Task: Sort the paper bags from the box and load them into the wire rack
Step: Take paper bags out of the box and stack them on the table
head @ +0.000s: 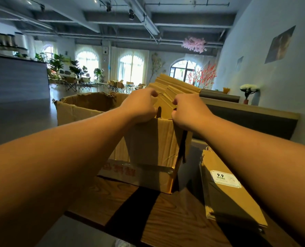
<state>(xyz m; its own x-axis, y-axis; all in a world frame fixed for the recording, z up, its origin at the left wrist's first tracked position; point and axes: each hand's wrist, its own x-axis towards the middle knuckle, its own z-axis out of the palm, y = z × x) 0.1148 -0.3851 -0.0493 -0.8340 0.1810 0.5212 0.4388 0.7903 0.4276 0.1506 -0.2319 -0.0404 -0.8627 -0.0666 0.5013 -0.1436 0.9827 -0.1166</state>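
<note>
Head view, catalogued as it stood. Your left hand [139, 106] and your right hand [187, 111] were both at the top edge of the cardboard box [148, 145], close together but apart. The fingers [154, 93] of your left hand were curled over a bundle of paper bags [175, 90] that stood upright in the box and rose above its rim; your right hand's fingers were curled on the same bundle from the other side. How much of the bundle each hand held could not be told, since the fingertips were hidden behind the hands.

The box stood on a dark wood-grain tabletop [166, 211], its flaps open and torn at the far left. A second stack of paper bags [233, 193] lay flat on the tabletop just right of the box, the top one bearing a white label [225, 178] marked 9.9. A potted white flower [248, 89] stood on a counter at the far right.
</note>
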